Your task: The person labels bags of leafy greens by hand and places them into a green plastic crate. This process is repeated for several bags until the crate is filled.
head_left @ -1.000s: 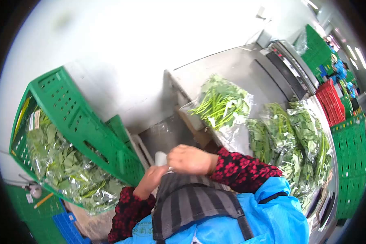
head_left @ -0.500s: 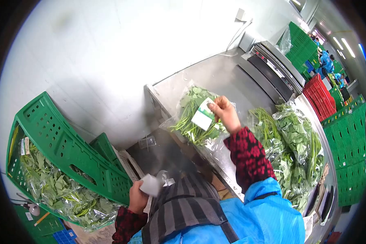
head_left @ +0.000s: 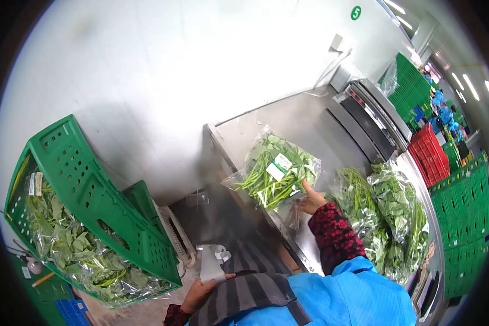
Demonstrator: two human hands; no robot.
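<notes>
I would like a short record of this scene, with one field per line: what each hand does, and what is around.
right hand: fingertips touch the labelled bag of greens on the steel table
left hand: holds a strip of white labels
left side: tilted green crate with bagged leaves
right side: pile of bagged greens

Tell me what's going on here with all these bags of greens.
A person in a blue jacket has the right hand at the edge of a labelled bag of greens lying on the steel table. The left hand holds a strip of labels. More bagged greens are piled alongside, and a green crate holds others.
</notes>
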